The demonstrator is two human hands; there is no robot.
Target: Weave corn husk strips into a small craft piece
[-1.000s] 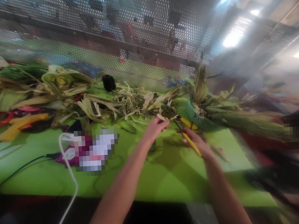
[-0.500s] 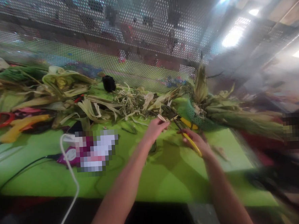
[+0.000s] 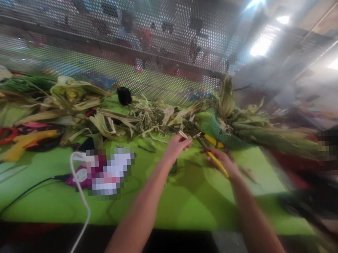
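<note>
My left hand (image 3: 178, 145) is closed around a small bundle of pale, thin strips (image 3: 183, 134), probably dried husk. Just to its right, my right hand (image 3: 221, 159) grips a yellow-handled cutting tool (image 3: 217, 164), which looks like pliers or cutters. Its dark jaws point up and left, close to the strips; whether they touch is too blurred to tell. Beyond both hands lie loose dried corn husks (image 3: 107, 122) and shredded fibres (image 3: 147, 114). A green perforated basket (image 3: 220, 129) holding husk pieces stands past the right hand.
On the green table (image 3: 151, 204), a purple power strip (image 3: 72, 179) with a white cable (image 3: 86, 208) lies left, near a blurred-out flat object. A yellow glue gun (image 3: 27, 144) sits farther left. Perforated metal mesh (image 3: 166, 77) rises behind. Long husk leaves (image 3: 278, 135) overhang the right side.
Both hands keep nearly the same place and grip. The whole view has shifted very slightly.
</note>
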